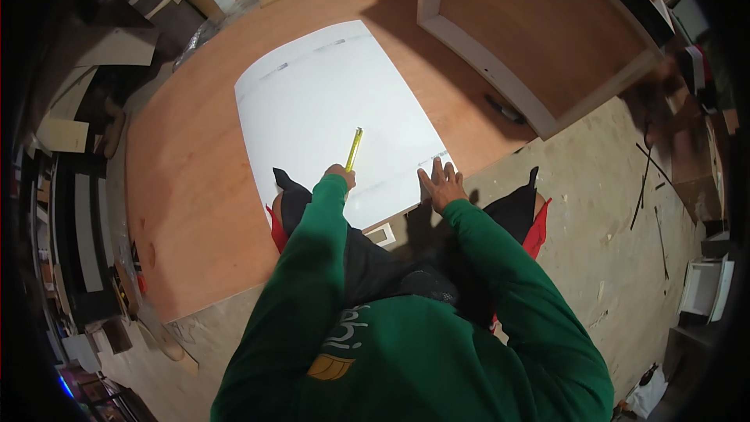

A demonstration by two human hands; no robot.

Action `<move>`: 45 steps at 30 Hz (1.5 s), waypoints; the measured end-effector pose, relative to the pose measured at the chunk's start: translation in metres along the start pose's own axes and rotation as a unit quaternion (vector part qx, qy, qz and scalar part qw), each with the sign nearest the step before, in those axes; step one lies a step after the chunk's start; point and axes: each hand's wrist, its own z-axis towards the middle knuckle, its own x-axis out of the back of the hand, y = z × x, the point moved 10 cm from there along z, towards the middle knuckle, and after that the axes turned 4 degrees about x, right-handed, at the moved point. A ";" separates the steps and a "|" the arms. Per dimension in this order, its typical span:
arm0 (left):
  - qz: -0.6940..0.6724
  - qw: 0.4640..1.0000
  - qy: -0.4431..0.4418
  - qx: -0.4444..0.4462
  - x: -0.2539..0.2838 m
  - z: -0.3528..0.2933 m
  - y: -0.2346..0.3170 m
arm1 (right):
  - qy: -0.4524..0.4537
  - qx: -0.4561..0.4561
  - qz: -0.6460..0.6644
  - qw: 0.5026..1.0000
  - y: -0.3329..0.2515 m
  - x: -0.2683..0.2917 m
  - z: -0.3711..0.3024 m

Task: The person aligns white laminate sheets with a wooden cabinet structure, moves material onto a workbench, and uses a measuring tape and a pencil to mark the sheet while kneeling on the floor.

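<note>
A white sheet (pixel 336 109) lies flat on a large brown plywood board (pixel 195 187), and everything here is placed from that sheet. At its near edge the left hand (pixel 341 176) is closed around the lower end of a yellow tape (pixel 354 148), whose strip runs up and away across the sheet's middle, lying on or just above its surface. The right hand (pixel 441 184) rests at the sheet's near right corner, palm down with fingers spread, its grip open and holding nothing, the fingertips touching the white surface. Both arms wear green sleeves (pixel 312 266) and come in from below the sheet's near edge, where the person's dark-clad knees sit close against it. Beyond the sheet's far right corner a brown panel with a white frame (pixel 500 55) lies on the board. A dark marker-like thing (pixel 504 109) lies to the right of the sheet, beside that frame's edge. Farther right is pale, speckled floor (pixel 609 211) with thin dark strips (pixel 647 176) on it.
</note>
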 end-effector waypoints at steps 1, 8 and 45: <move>-0.004 1.000 -0.009 0.001 -0.002 -0.002 0.002 | -0.004 0.010 0.007 1.000 0.000 -0.001 -0.003; 0.018 0.999 0.041 -0.002 0.013 0.014 0.001 | -0.046 0.054 0.021 0.997 -0.014 0.013 0.003; 0.071 0.970 -0.048 -0.226 -0.051 -0.111 0.165 | 0.150 -0.212 0.773 0.579 0.120 -0.026 0.016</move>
